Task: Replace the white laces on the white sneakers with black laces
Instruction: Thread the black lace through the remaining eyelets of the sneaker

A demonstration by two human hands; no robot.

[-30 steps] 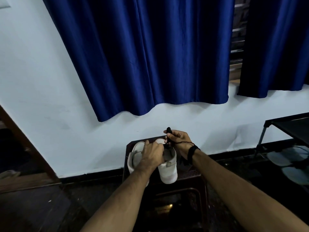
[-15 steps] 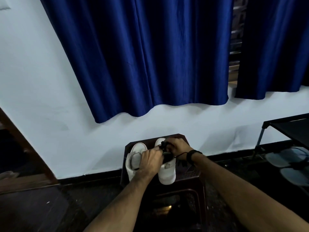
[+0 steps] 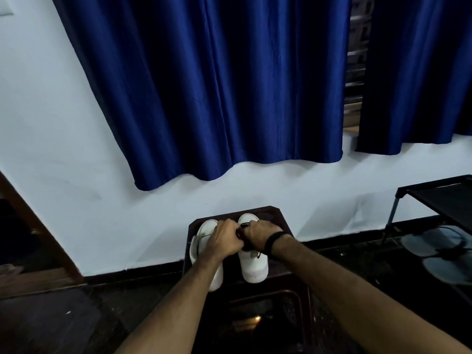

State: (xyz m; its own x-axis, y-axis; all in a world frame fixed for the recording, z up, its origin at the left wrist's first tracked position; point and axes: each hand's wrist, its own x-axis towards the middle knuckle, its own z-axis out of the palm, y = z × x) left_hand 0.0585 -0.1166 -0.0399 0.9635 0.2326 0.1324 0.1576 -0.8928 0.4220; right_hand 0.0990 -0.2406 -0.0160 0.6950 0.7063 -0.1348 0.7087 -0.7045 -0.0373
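Two white sneakers stand side by side on a dark stool (image 3: 284,221) against the wall. The right sneaker (image 3: 254,264) carries a black lace (image 3: 245,224) across its top. My right hand (image 3: 259,233) is closed on that lace over the shoe's opening. My left hand (image 3: 226,238) meets it from the left, fingers pinched at the same spot, and covers part of the left sneaker (image 3: 204,235). A thin white lace (image 3: 196,238) shows on the left sneaker. The lace ends are hidden under my fingers.
A white wall with a blue curtain (image 3: 217,85) rises behind the stool. A black shoe rack (image 3: 439,195) with pale sandals (image 3: 434,241) stands at the right. A wooden door frame (image 3: 33,226) is at the left. The floor is dark.
My right hand came down from above the shoe, where it held the black lace up, and now sits low on the right sneaker against my left hand.
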